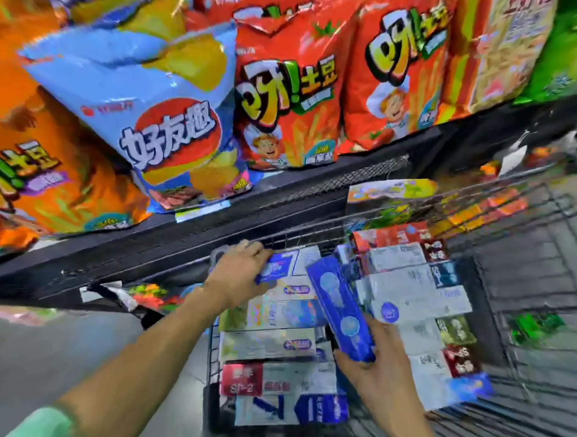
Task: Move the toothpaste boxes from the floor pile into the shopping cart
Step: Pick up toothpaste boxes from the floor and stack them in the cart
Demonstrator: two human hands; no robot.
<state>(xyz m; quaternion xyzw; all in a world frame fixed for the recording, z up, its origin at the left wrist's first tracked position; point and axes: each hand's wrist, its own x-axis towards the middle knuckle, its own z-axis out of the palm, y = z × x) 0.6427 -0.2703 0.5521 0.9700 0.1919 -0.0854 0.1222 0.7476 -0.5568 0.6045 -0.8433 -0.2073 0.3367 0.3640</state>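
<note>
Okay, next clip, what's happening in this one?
A person is loading toothpaste boxes into a wire shopping cart beside a shelf of snack bags. The right hand grips a dark blue toothpaste box, held at a slant over the boxes already stacked in the cart. The left hand holds a smaller blue and white box at the cart's far left corner. The floor pile is out of view.

Ahead of you: wire shopping cart (526, 207), rectangular cardboard toothpaste boxes (269, 345) lying inside.
Behind cart: black metal shelf (182, 234) bearing foil snack bags (173, 116).
</note>
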